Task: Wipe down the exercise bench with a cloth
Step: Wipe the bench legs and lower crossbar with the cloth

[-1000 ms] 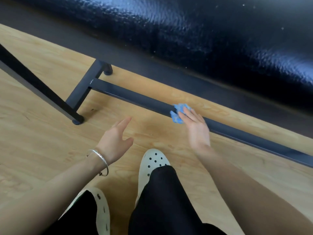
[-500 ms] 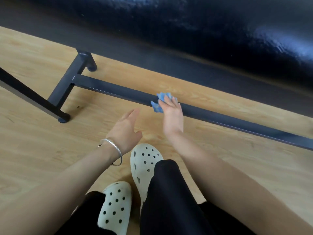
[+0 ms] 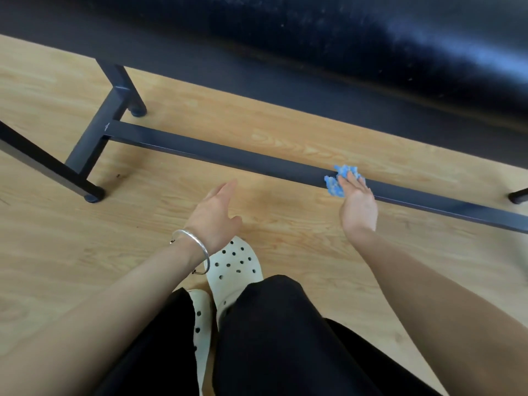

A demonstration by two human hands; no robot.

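My right hand [image 3: 357, 204] presses the cloth [image 3: 341, 180] onto the rail [image 3: 228, 158], fingers straight as far as the blur lets me judge. The cloth sits on the rail's top, past its middle toward the right end. The rail runs long from the crossbar [image 3: 94, 141] at its left end down to the right, so I judge the next stroke follows that line. My left hand [image 3: 215, 215] hovers on my side of the rail, spread, holding nothing. The pad [image 3: 371, 38] lies beyond the rail.
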